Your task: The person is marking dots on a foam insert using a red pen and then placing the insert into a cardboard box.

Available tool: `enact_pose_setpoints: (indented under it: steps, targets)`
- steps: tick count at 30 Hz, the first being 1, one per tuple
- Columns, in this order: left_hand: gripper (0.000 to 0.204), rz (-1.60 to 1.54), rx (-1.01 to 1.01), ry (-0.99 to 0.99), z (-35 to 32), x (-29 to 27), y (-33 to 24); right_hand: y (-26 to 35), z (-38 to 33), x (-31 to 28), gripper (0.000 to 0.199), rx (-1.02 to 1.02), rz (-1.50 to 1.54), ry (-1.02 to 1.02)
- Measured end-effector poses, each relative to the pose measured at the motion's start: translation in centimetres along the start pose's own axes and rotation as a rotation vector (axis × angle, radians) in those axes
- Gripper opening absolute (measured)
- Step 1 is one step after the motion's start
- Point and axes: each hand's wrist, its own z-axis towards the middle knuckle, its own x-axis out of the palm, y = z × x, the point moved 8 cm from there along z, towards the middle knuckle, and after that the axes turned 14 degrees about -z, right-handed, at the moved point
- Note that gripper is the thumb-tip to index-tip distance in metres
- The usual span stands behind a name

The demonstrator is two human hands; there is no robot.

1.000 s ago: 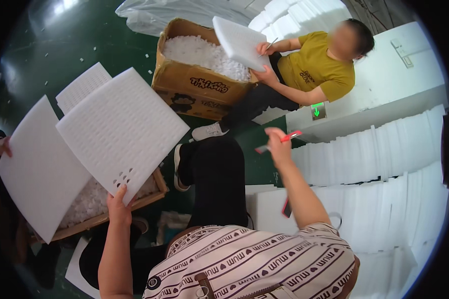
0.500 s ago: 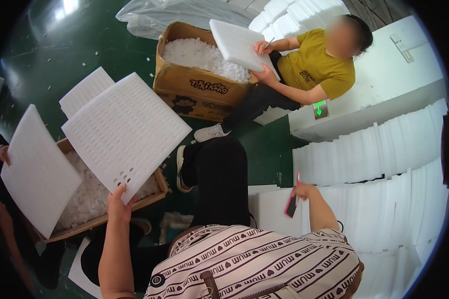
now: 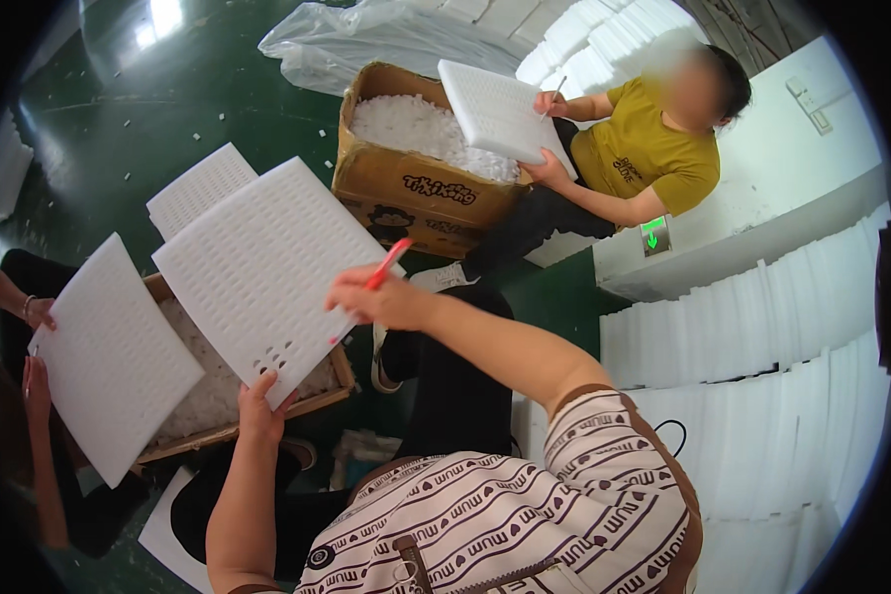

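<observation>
My left hand (image 3: 261, 406) grips the near corner of a white foam sheet (image 3: 257, 247) covered with rows of small cut slots. Several slots by my thumb are open and look dark; the others seem filled with white. Over the sheet's right edge, my right hand (image 3: 378, 299) is closed round a slim red pen-shaped tool (image 3: 390, 263). The tool's upper end sticks up past my fingers and its reddish tip shows below them, close to the sheet. Whether the tip touches the foam, I cannot tell. Under the sheet stands a low carton (image 3: 345, 368) of small white foam bits.
To the left, a co-worker's hands (image 3: 38, 381) hold another white sheet (image 3: 119, 356). Across from me a seated person (image 3: 653, 148) works on a slotted sheet (image 3: 495, 109) over a tall cardboard box (image 3: 416, 203). Stacked white sheets (image 3: 742, 337) stand at my right.
My right hand has swung from the stack at the right to the sheet, bringing the red tool. The dark flat object near it before no longer shows. My left hand keeps its grip.
</observation>
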Motion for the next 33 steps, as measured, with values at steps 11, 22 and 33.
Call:
enact_pose_setpoints:
  steps: [11,22,33]
  targets:
    - [0.042,-0.031,0.001,0.042,-0.3,0.0,-0.1,-3.0,3.7,9.3,0.018,-0.269,-0.442,0.0]
    - [0.042,-0.032,-0.001,0.062,0.0,-0.1,-0.1,-5.1,3.8,9.8,0.023,-0.215,-0.452,0.022]
    - [0.043,-0.032,0.023,0.082,1.1,-0.3,0.2,-5.8,4.1,9.0,0.028,-0.208,-0.358,-0.058]
